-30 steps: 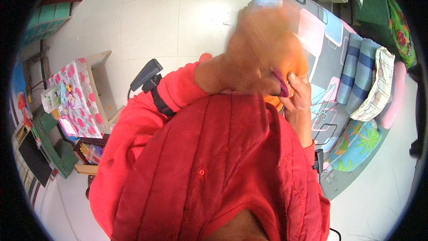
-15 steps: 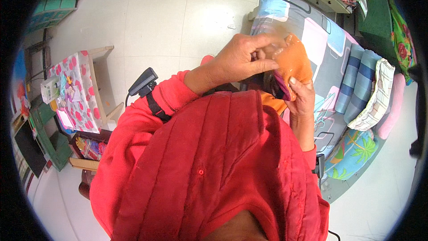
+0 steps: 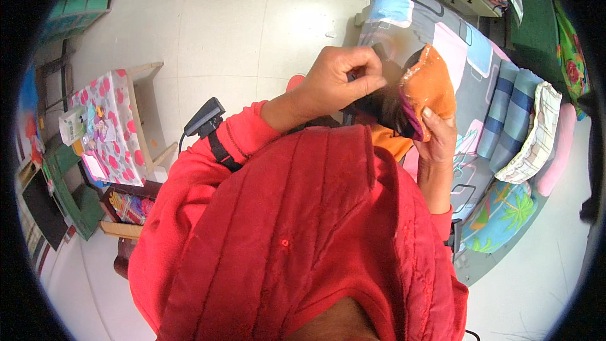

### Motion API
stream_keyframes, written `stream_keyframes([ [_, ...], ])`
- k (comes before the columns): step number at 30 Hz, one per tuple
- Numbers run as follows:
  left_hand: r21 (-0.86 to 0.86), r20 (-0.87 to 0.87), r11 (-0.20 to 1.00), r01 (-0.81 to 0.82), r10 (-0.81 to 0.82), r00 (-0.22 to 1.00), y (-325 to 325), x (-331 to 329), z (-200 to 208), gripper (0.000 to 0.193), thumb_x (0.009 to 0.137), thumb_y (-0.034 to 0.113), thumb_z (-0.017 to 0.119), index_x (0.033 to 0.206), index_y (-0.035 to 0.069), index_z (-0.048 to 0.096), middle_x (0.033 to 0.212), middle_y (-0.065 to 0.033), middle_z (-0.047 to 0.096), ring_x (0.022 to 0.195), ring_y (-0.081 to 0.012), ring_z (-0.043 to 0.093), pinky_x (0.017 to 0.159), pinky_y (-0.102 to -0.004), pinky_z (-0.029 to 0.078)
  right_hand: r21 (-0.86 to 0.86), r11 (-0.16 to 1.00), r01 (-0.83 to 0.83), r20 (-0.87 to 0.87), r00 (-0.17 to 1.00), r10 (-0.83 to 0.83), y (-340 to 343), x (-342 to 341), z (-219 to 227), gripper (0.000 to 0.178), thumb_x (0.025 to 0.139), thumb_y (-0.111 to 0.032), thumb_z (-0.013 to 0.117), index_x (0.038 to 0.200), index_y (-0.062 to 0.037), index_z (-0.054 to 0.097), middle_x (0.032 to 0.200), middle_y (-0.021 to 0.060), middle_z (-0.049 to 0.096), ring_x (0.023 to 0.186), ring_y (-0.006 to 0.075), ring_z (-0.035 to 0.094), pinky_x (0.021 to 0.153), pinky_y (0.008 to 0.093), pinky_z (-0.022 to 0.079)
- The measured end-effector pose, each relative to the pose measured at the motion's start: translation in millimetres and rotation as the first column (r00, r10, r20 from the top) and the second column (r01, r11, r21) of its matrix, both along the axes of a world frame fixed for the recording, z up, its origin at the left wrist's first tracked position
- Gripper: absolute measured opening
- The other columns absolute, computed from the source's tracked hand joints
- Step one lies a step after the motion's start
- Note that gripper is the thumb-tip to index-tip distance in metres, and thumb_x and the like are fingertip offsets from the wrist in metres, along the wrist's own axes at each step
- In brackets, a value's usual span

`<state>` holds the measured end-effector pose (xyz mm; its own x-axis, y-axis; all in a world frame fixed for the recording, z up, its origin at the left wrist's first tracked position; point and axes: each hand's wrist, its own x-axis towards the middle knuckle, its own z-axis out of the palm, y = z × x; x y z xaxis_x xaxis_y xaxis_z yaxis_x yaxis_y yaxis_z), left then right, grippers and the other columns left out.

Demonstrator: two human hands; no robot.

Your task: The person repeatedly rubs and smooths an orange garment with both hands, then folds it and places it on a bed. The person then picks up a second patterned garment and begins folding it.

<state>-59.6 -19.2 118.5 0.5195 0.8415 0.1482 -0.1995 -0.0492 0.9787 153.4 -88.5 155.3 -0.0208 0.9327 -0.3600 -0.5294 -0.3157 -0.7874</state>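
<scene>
In my right hand (image 3: 440,134) is a piece of orange cloth (image 3: 433,82) with a purple lower edge, thumb on top and the fingers behind it. Small white flecks run along its left margin. My left hand (image 3: 344,82) hovers to the left of the cloth, apart from it, with thumb and curled fingers brought together in a pinch. Whatever it pinches, if anything, is too small to make out. More orange fabric (image 3: 391,141) shows below my hands, partly hidden by my red padded vest.
A bed with a grey patterned sheet (image 3: 435,31) stands at the right. Rolled blue bedding (image 3: 512,113) and a palm-print pillow (image 3: 502,218) lie on it. To the left is a small table with a heart-patterned cover (image 3: 123,120) and items on it. Pale tiled floor (image 3: 221,31) lies ahead.
My left hand has drawn back to the left, away from the cloth. My right hand and the orange cloth have shifted slightly to the right.
</scene>
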Motion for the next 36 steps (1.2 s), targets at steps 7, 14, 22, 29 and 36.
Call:
stream_keyframes([
  [7, -0.284, 0.016, 0.95, 0.129, -0.13, 0.991, 1.0, 11.9, 6.3, 0.011, 0.089, 0.009, 0.056, 0.096, 0.0, 0.056, 0.081, 0.0, 0.057, 0.067, -0.0044, 0.052, 0.06, -0.0199, 0.045, -0.048, 0.995, -0.088, 0.183, 0.979, 0.095, -4.0, -3.9, -2.5, 0.052, 0.08, -0.004, 0.063, 0.129, 0.0009, 0.045, 0.12, 0.0113, 0.057, 0.105, 0.0205, 0.058, 0.089, 0.0309, 0.046],
  [14, -0.497, 0.261, 0.864, 0.082, 0.059, 0.963, 5.7, 4.5, 6.9, 0.012, 0.081, -0.002, 0.048, 0.091, 0.001, 0.055, 0.079, -0.0011, 0.056, 0.062, -0.0065, 0.051, 0.058, -0.0208, 0.046, -0.012, 0.999, -0.03, 0.154, 0.988, 0.032, -3.3, -2.5, -2.4, 0.052, 0.082, -0.005, 0.061, 0.13, 0.0009, 0.042, 0.12, 0.0127, 0.056, 0.101, 0.0207, 0.059, 0.089, 0.031, 0.047],
  [22, -0.415, 0.179, 0.892, 0.181, -0.115, 0.977, 1.0, 13.7, 7.7, 0.01, 0.088, 0.011, 0.055, 0.094, 0.003, 0.055, 0.082, -0.0018, 0.059, 0.065, -0.0051, 0.053, 0.057, -0.0203, 0.045, -0.072, 0.995, -0.073, 0.225, 0.97, 0.087, -3.5, -6.8, -3.9, 0.051, 0.081, -0.001, 0.058, 0.13, 0.0004, 0.044, 0.121, 0.0104, 0.057, 0.101, 0.018, 0.06, 0.082, 0.0268, 0.048],
  [29, -0.486, 0.463, 0.856, 0.179, 0.078, 0.883, -4.1, 9.9, -3.3, 0.016, 0.086, 0.001, 0.053, 0.102, 0.002, 0.053, 0.094, -0.004, 0.058, 0.081, -0.007, 0.054, 0.073, -0.02, 0.046, 0.001, 1.0, -0.014, 0.195, 0.981, 0.014, -0.5, -8.6, -3.3, 0.05, 0.082, -0.002, 0.058, 0.13, 0.0004, 0.043, 0.12, 0.0117, 0.056, 0.106, 0.0208, 0.058, 0.09, 0.032, 0.046],
  [36, -0.093, -0.113, 0.995, -0.027, 0.016, 0.993, -4.4, 9.9, 2.7, 0.015, 0.082, -0.006, 0.054, 0.095, 0.001, 0.058, 0.088, -0.0018, 0.06, 0.074, -0.0064, 0.057, 0.067, -0.0213, 0.049, -0.089, 0.995, -0.051, 0.268, 0.961, 0.073, -4.7, -5.1, -5.5, 0.049, 0.082, 0.001, 0.057, 0.129, -0.0001, 0.044, 0.12, 0.011, 0.057, 0.105, 0.0189, 0.058, 0.088, 0.0292, 0.047],
])
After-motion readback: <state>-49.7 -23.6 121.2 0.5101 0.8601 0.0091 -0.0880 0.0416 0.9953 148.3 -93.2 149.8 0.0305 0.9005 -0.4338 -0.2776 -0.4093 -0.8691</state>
